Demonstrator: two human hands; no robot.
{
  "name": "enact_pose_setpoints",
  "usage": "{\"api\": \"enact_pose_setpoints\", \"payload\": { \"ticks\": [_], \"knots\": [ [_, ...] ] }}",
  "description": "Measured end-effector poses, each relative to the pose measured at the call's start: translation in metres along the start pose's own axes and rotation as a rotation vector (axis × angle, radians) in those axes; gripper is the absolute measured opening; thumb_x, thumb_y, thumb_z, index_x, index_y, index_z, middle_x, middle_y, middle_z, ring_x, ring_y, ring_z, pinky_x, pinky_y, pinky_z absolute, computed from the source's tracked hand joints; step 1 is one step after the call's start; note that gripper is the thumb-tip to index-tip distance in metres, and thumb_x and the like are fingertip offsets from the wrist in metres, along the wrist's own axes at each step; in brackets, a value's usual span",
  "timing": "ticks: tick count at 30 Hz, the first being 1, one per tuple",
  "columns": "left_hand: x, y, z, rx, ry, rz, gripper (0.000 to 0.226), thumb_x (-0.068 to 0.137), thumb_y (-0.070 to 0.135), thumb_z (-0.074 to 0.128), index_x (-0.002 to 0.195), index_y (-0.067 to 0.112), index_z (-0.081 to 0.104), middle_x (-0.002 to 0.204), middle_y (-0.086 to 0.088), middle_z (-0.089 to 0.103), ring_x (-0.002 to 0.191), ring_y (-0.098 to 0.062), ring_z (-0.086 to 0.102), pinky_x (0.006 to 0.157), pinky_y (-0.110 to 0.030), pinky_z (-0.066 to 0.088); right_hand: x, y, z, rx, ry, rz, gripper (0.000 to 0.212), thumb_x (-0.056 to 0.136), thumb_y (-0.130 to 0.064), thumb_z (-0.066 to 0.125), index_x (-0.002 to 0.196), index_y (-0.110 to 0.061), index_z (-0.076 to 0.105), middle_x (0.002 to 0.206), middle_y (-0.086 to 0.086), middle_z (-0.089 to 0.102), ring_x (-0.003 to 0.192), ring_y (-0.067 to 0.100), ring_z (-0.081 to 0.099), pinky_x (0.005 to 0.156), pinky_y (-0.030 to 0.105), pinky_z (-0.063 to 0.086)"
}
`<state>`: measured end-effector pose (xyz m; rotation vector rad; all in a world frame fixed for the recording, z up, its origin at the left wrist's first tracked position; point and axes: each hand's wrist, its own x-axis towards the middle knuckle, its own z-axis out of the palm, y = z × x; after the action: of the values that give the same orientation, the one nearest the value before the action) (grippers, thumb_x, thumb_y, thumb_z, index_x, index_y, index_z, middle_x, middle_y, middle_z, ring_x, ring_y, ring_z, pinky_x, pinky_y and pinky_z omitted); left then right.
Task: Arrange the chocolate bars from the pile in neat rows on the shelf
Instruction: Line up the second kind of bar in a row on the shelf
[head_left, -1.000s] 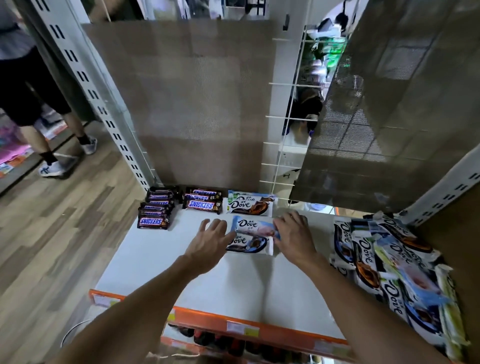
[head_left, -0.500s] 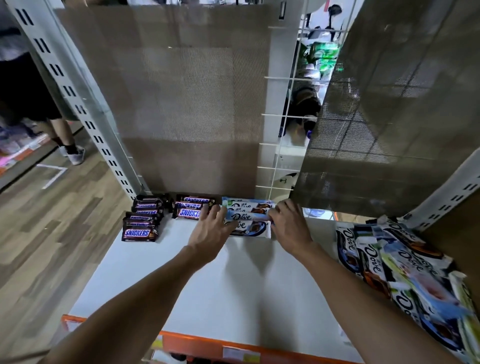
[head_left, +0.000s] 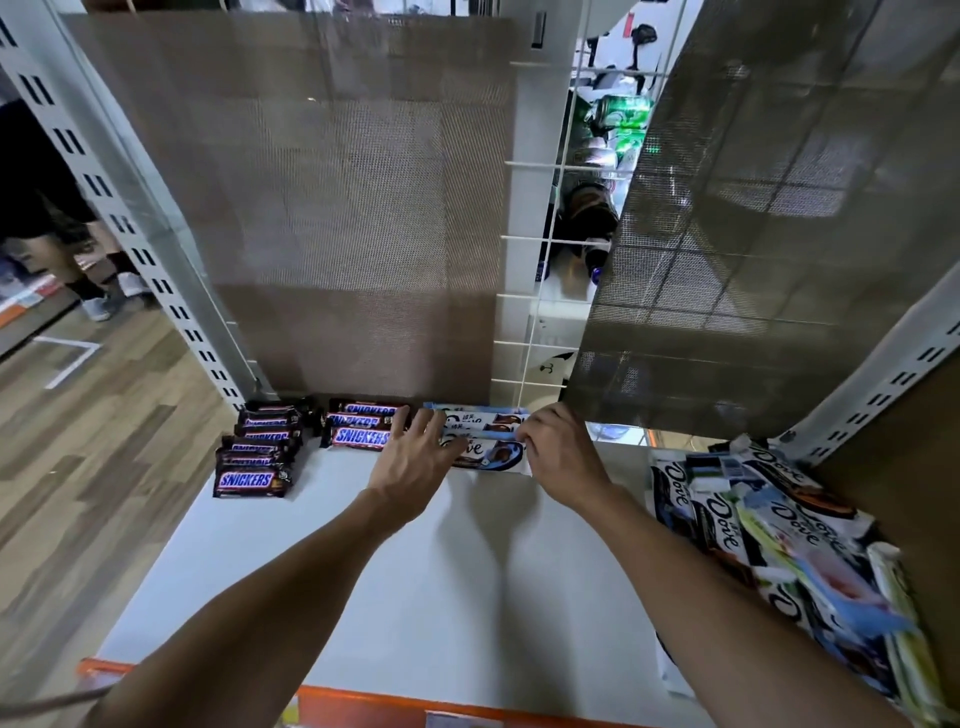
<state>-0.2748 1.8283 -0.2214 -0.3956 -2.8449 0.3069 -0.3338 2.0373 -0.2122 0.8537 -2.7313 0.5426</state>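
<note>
While the spread-fingered left hand (head_left: 415, 460) presses its left end and the right hand (head_left: 560, 457) pinches its right end, the blue-and-white Dove chocolate bar (head_left: 485, 435) lies at the back of the white shelf (head_left: 415, 597), long axis running left-right, beside brown Snickers bars (head_left: 361, 436).

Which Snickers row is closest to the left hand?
The shorter Snickers row, right beside the left hand; the longer Snickers row lies farther left, by the shelf upright.

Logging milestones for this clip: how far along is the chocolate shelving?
Done: two Snickers rows at the shelf's back left. In hand: left hand and right hand at the ends of the Dove bars beside them. Left: the Dove pile on the right, most of the job.
</note>
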Motion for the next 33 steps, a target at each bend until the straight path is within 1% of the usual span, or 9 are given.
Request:
{"api": "enact_pose_setpoints", "payload": {
  "ticks": [4, 8, 11, 15, 21, 24, 27, 30, 33],
  "knots": [
    [0.0, -0.001, 0.002, -0.003, -0.005, -0.076, 0.071, 0.054, 0.02, 0.09, 0.113, 0.013, 0.051, 0.106, -0.02, 0.055, 0.101, -0.038, 0.052, 0.09, -0.06, 0.044, -0.002, -0.001, -0.005, 0.076, 0.019, 0.034, 0.015, 0.082, -0.001, 0.062, 0.091, -0.009, 0.072, 0.09, 0.007, 0.068, 0.096, 0.026, 0.052, 0.084, 0.038, 0.045],
    [0.001, -0.004, 0.002, 0.022, -0.043, -0.166, 0.064, 0.063, 0.044, 0.085, 0.109, 0.008, 0.058, 0.107, -0.023, 0.057, 0.103, -0.04, 0.052, 0.091, -0.061, 0.041, -0.006, -0.001, -0.006, 0.055, 0.03, 0.059, 0.01, 0.084, -0.011, 0.063, 0.091, -0.012, 0.07, 0.087, 0.005, 0.068, 0.094, 0.025, 0.051, 0.081, 0.036, 0.043],
    [0.001, -0.006, 0.007, 0.043, -0.076, -0.178, 0.062, 0.07, 0.052, 0.078, 0.112, 0.01, 0.06, 0.113, -0.025, 0.06, 0.108, -0.042, 0.052, 0.094, -0.063, 0.037, -0.008, -0.003, -0.005, 0.034, 0.004, 0.073, 0.012, 0.083, -0.015, 0.065, 0.095, -0.014, 0.068, 0.088, 0.004, 0.068, 0.094, 0.024, 0.051, 0.079, 0.033, 0.04],
    [0.001, -0.006, 0.009, 0.054, -0.071, -0.164, 0.06, 0.071, 0.052, 0.077, 0.112, 0.012, 0.061, 0.109, -0.023, 0.064, 0.105, -0.039, 0.054, 0.096, -0.06, 0.037, -0.01, -0.004, -0.005, -0.005, -0.043, 0.079, 0.017, 0.081, -0.017, 0.068, 0.098, -0.016, 0.065, 0.088, 0.004, 0.068, 0.094, 0.026, 0.052, 0.08, 0.036, 0.038],
    [0.0, -0.006, 0.009, 0.02, -0.07, -0.194, 0.059, 0.068, 0.05, 0.08, 0.111, 0.014, 0.063, 0.107, -0.025, 0.063, 0.1, -0.041, 0.054, 0.092, -0.061, 0.04, -0.011, -0.007, -0.004, -0.056, -0.068, 0.094, 0.022, 0.079, -0.014, 0.067, 0.1, -0.017, 0.063, 0.081, 0.011, 0.066, 0.089, 0.031, 0.053, 0.076, 0.038, 0.039],
    [0.0, -0.006, 0.008, 0.041, -0.079, -0.199, 0.058, 0.07, 0.052, 0.077, 0.11, 0.013, 0.063, 0.107, -0.025, 0.062, 0.102, -0.041, 0.052, 0.093, -0.062, 0.036, -0.011, -0.007, -0.003, -0.05, -0.066, 0.108, 0.021, 0.078, -0.013, 0.067, 0.099, -0.017, 0.062, 0.079, 0.012, 0.064, 0.089, 0.033, 0.053, 0.076, 0.038, 0.04],
    [0.001, -0.006, 0.007, 0.053, -0.094, -0.215, 0.058, 0.071, 0.055, 0.075, 0.112, 0.016, 0.062, 0.107, -0.024, 0.064, 0.105, -0.042, 0.051, 0.096, -0.064, 0.033, -0.012, -0.007, -0.002, -0.071, -0.072, 0.115, 0.022, 0.081, -0.017, 0.066, 0.103, -0.019, 0.06, 0.083, 0.011, 0.064, 0.092, 0.03, 0.052, 0.078, 0.038, 0.039],
    [0.0, -0.004, 0.007, 0.067, -0.127, -0.243, 0.057, 0.072, 0.057, 0.073, 0.113, 0.019, 0.061, 0.096, -0.024, 0.067, 0.104, -0.043, 0.052, 0.098, -0.064, 0.029, -0.013, -0.007, -0.001, -0.086, -0.075, 0.117, 0.025, 0.085, -0.021, 0.064, 0.109, -0.022, 0.058, 0.087, 0.01, 0.065, 0.094, 0.028, 0.052, 0.081, 0.037, 0.037],
    [0.0, -0.004, 0.005, 0.038, -0.141, -0.255, 0.057, 0.069, 0.055, 0.076, 0.112, 0.019, 0.063, 0.09, -0.024, 0.068, 0.101, -0.042, 0.053, 0.097, -0.066, 0.031, -0.015, -0.009, -0.002, -0.08, -0.081, 0.118, 0.027, 0.087, -0.021, 0.064, 0.112, -0.021, 0.057, 0.091, 0.009, 0.065, 0.095, 0.028, 0.053, 0.081, 0.036, 0.036]
  ]
}}
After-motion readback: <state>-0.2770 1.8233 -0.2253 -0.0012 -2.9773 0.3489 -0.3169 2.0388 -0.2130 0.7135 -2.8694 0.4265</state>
